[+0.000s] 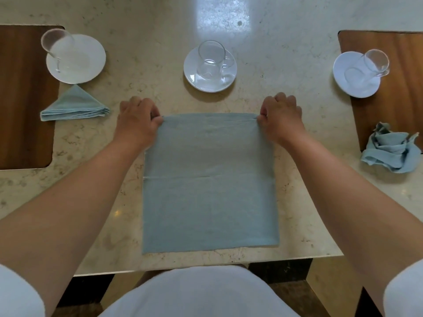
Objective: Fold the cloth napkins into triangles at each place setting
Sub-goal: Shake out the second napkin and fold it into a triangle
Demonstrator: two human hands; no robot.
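A light blue cloth napkin (209, 184) lies spread flat on the marble table in front of me, its near edge close to the table's front edge. My left hand (137, 117) pinches its far left corner and my right hand (281, 116) pinches its far right corner. To the left, a second blue napkin (74, 106) lies folded into a triangle below a saucer. At the right, a third blue napkin (391, 152) sits crumpled, half on a wooden placemat.
Three white saucers carry clear glass cups: left (76, 59), middle (210, 69), right (357, 75). Wooden placemats lie at the left (23, 99) and right (393, 92). The table's front edge (206, 264) runs just before my lap.
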